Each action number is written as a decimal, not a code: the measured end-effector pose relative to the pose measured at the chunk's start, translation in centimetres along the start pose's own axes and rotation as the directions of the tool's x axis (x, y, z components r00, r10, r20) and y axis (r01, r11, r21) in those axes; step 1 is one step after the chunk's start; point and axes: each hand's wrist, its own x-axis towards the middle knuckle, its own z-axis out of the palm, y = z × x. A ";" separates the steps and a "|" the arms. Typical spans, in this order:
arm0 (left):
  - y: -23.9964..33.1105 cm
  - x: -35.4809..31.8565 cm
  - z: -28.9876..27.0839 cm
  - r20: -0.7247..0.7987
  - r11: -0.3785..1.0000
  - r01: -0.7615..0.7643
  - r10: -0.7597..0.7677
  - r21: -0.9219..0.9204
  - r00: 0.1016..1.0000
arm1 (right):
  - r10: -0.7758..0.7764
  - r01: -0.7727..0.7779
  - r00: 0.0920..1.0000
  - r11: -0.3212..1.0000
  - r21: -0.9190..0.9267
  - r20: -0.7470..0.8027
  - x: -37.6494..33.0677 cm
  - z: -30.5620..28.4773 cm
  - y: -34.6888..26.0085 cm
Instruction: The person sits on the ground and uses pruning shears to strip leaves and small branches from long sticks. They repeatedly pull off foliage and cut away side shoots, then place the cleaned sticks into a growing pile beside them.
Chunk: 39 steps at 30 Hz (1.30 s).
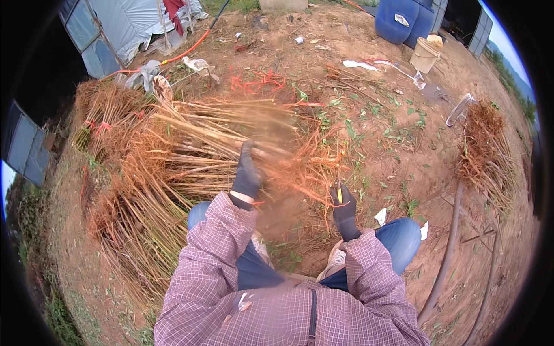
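My left hand (248, 173), in a dark glove, is closed round a blurred bare-root sapling (283, 164), its reddish roots spreading to the right. To the right, just above my knee, my gloved right hand (344, 213) is wrapped round pruning shears with yellow on the handles (339, 193). Their blades are hard to make out against the roots. Loose root trimmings (326, 161) lie on the soil beyond the shears. A big pile of saplings (196, 150) with thin brown stems and tangled orange roots spreads to my left, close to my left hand.
A tied bundle of saplings (485, 132) lies at the far right near long curved poles (450, 254). Blue barrels (395, 20) and a cream bucket (426, 55) stand at the back right. An orange hose (190, 51) and red ties (257, 82) lie ahead.
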 end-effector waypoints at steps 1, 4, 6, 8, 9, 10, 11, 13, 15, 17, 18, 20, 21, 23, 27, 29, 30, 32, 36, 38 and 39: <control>0.7 -0.5 1.4 -0.009 0.998 0.036 -0.037 -0.053 0.999 | -0.020 0.020 1.000 1.000 0.011 -0.003 -0.2 -0.1 0.0; 1.6 -0.2 2.2 -0.104 0.980 0.138 -0.153 -0.143 0.983 | -0.034 0.034 0.999 0.999 0.021 -0.002 0.0 -0.3 -1.4; 1.7 0.0 2.1 -0.047 0.979 0.120 -0.129 -0.165 0.991 | -0.044 0.044 0.999 0.999 0.002 -0.005 0.2 -0.5 -2.0; 1.4 -0.1 1.8 -0.012 0.983 0.095 -0.098 -0.159 0.995 | -0.019 0.019 1.000 0.999 -0.027 0.002 0.3 -0.8 -2.1; 1.3 -0.2 1.8 -0.005 0.987 0.076 -0.077 -0.142 0.997 | -0.010 0.010 1.000 0.998 -0.055 0.006 0.4 -1.0 -2.2; 1.2 -0.2 1.8 0.002 0.991 0.057 -0.057 -0.124 0.998 | -0.001 0.001 1.000 0.996 -0.084 0.009 0.5 -1.1 -2.4; 1.2 -0.2 1.8 -0.028 0.985 0.080 -0.085 -0.151 0.996 | 0.009 -0.007 1.000 0.994 -0.113 0.012 0.7 -1.1 -2.6; 1.5 -0.3 3.1 -0.084 0.968 0.144 -0.164 -0.206 0.983 | -0.012 0.011 1.000 0.997 -0.070 -0.011 0.8 -0.7 -1.6; 1.6 -0.5 3.5 -0.134 0.959 0.187 -0.218 -0.213 0.967 | -0.089 0.084 0.994 0.993 -0.084 -0.059 0.7 -0.2 -0.8; 1.0 -0.5 0.9 -0.033 0.979 0.150 -0.156 -0.140 0.987 | -0.225 0.206 0.967 0.966 -0.154 -0.116 0.4 0.2 -0.7; 1.0 -0.2 0.3 -0.010 0.987 0.109 -0.111 -0.115 0.994 | -0.214 0.201 0.970 0.973 -0.118 -0.118 0.4 0.3 -0.8; 0.6 0.0 -0.6 0.070 0.983 -0.063 0.052 0.174 0.996 | -0.307 0.294 0.948 0.947 -0.133 -0.090 0.6 0.0 -0.3; 0.8 -0.4 -0.5 0.124 0.938 -0.152 0.118 0.312 0.985 | -0.347 0.335 0.935 0.932 -0.137 -0.074 0.6 -0.2 0.0; 1.2 0.5 -0.9 0.076 0.975 -0.055 0.040 0.214 0.996 | -0.286 0.290 0.957 0.954 -0.074 0.053 0.3 -1.0 0.6; 1.9 0.9 0.4 0.084 0.946 0.264 -0.252 -0.188 0.964 | -0.206 0.207 0.978 0.974 -0.093 0.016 -0.3 -0.8 -0.2; 1.4 0.3 1.7 0.065 0.948 0.258 -0.251 -0.185 0.966 | -0.183 0.176 0.980 0.980 -0.092 -0.076 -0.9 -0.1 -0.6; 1.1 0.2 2.1 0.000 0.951 0.245 -0.250 -0.186 0.968 | -0.122 0.120 0.988 0.992 -0.025 -0.094 -1.2 0.2 -0.9; 0.6 0.5 -0.2 -0.020 0.951 0.275 -0.281 -0.143 0.960 | -0.144 0.136 0.982 0.988 -0.069 -0.126 -1.6 0.7 -2.0; -0.2 -0.8 -0.4 0.120 0.936 0.041 -0.088 0.349 0.989 | -0.329 0.265 0.924 0.919 -0.293 -0.194 -1.9 0.1 0.0; -0.2 -0.3 -1.7 0.252 0.778 -0.170 0.016 0.605 0.968 | -0.364 0.316 0.918 0.910 -0.267 -0.156 -1.8 -0.2 0.1; -0.2 -0.4 -1.7 0.323 0.661 -0.288 0.073 0.693 0.944 | -0.361 0.325 0.922 0.918 -0.227 -0.140 -1.9 -0.6 0.0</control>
